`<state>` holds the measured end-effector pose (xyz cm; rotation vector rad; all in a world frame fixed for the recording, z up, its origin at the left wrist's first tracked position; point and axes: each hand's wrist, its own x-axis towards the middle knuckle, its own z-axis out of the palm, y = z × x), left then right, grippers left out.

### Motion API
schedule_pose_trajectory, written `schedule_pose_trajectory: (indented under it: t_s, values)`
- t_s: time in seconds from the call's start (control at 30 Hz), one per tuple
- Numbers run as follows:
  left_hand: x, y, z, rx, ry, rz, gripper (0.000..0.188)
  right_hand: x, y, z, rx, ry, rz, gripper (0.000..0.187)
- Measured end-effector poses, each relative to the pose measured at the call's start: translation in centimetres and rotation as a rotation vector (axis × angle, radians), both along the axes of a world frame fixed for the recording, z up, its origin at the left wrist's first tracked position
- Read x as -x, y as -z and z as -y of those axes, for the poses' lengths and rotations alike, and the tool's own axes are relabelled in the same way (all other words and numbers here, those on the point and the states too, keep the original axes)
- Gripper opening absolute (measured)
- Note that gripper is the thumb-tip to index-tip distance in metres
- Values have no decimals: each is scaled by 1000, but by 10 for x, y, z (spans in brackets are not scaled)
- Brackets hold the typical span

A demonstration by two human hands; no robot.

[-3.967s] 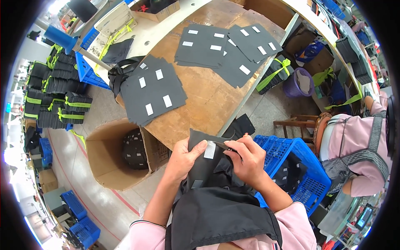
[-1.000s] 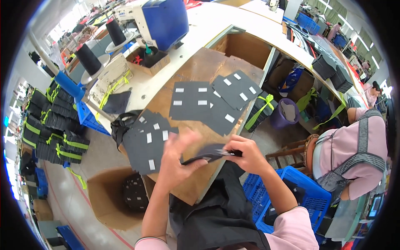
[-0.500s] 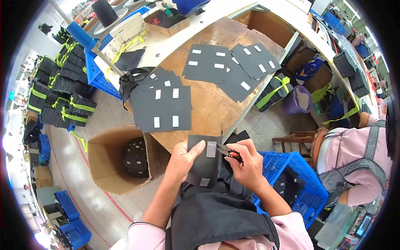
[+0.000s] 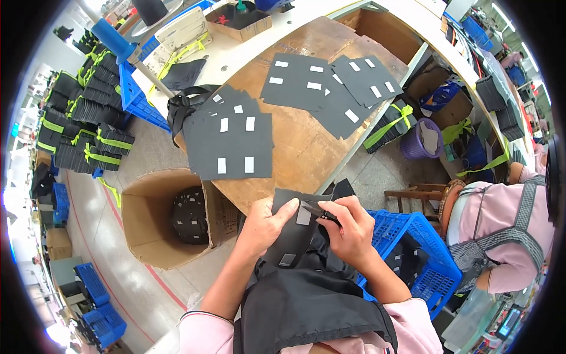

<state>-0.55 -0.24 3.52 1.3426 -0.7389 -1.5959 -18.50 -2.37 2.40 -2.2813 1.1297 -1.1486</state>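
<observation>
Head view: left fingers point(image 4: 286, 210) pinch a dark panel point(image 4: 290, 235); right fingers point(image 4: 342, 211) close around snips point(image 4: 328, 216), white patch point(image 4: 303, 215) between both.

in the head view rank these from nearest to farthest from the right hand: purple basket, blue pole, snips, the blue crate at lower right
1. Snips: in the right hand
2. Blue crate: just right of it, slightly lower in view
3. Purple basket: up and to the right
4. Blue pole: far off, upper left
</observation>
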Motion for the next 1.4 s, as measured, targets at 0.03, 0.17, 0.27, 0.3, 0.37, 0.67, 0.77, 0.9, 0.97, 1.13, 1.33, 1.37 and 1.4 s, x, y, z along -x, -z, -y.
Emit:
schedule_pose_trajectory:
  t_s: [0.03,0.17,0.27,0.3,0.37,0.67,0.77,0.9,0.97,1.13,1.33,1.37,1.4]
  values:
    - [0,-1,0,-4,0,-1,19,-1,0,0,-26,6,-6,34]
    - [-1,1,0,-2,5,29,19,-1,-1,2,11,-18,-50,31]
    - [-2,3,1,2,-4,15,18,0,7,3,27,28,86,30]
    - [-2,4,0,-5,-9,0,18,2,4,-1,2,37,98,29]
    - [-3,4,0,-8,-8,-3,18,3,-2,-3,-37,29,78,30]
    - [0,4,0,-5,-10,27,19,-1,14,-3,-15,52,56,30]
    - [-2,6,-1,-19,-8,18,19,-2,8,-3,-9,37,101,28]
    - [-2,9,-1,-21,6,89,19,-6,13,-2,-94,41,100,27]
    - [-1,7,0,-30,-3,55,19,-4,13,-3,-135,104,144,28]
    - [-3,5,0,-52,3,33,19,-3,11,-7,-97,-12,123,30]
    - [-5,6,-1,-14,-7,21,18,-9,12,-1,-168,66,200,25]
    - [-6,4,-1,25,-45,27,20,-4,14,-2,-281,110,250,26]
    - [-5,3,-1,68,-77,30,23,3,27,-5,-534,124,462,36]
